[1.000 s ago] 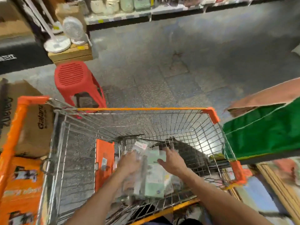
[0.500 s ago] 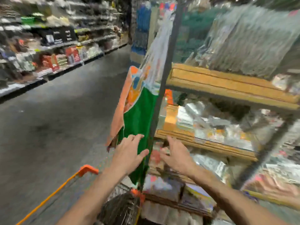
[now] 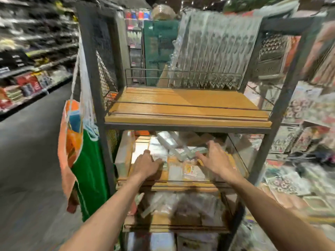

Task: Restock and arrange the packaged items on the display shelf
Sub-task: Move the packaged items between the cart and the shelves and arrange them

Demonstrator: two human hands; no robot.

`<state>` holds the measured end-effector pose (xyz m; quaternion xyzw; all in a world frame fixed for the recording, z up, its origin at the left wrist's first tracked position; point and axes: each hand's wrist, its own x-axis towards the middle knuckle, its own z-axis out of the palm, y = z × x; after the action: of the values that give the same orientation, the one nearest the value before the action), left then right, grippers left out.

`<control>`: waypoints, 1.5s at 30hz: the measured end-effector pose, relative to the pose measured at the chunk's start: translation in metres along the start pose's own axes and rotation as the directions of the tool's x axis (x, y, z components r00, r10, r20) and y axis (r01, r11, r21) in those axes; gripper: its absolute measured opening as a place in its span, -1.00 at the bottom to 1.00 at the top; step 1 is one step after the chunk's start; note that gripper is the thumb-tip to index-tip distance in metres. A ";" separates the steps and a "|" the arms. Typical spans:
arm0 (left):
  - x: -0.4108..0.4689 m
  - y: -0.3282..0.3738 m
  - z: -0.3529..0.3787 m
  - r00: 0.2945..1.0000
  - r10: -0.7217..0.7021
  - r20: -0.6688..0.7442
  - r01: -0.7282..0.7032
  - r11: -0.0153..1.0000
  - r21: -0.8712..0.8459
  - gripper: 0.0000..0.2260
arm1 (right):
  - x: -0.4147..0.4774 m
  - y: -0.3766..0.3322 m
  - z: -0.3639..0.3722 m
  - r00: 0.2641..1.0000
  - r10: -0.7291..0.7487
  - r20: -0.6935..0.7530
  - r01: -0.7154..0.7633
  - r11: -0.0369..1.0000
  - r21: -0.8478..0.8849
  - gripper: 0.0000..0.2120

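Single head-worn wide-angle view, close on the display shelf (image 3: 188, 122).
Camera faces forward and downward at the unit's front, middle tier centred; left hand (image 3: 146, 165) and right hand (image 3: 215, 160) enter from the bottom edge; aisle floor (image 3: 27, 160) runs along the left side.

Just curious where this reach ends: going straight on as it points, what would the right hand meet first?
The right hand would likely meet the clear-wrapped packs on the middle shelf first; blur hides the gap.
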<state>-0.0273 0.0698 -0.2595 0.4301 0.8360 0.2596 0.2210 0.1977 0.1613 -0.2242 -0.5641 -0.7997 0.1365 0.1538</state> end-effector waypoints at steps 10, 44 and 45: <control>0.044 0.013 0.045 0.981 -0.189 -0.043 0.192 0.978 0.076 -0.16 | 0.068 -0.017 0.011 0.899 0.093 0.428 0.000 0.977 -0.214 -0.19; -0.279 -0.207 -0.111 0.833 -0.203 -0.514 0.025 0.943 -0.331 -0.50 | -0.231 -0.200 0.098 0.753 -0.604 0.263 0.498 0.783 0.373 -0.24; -0.296 -0.224 -0.111 0.813 -0.246 -0.528 0.033 0.924 -0.380 -0.54 | -0.244 -0.213 0.111 0.702 -0.629 0.334 0.515 0.772 0.372 -0.23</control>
<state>-0.0707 -0.3153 -0.2713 0.2230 0.8327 0.5038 0.0552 0.0471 -0.1440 -0.2652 -0.2152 -0.9248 0.3049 0.0739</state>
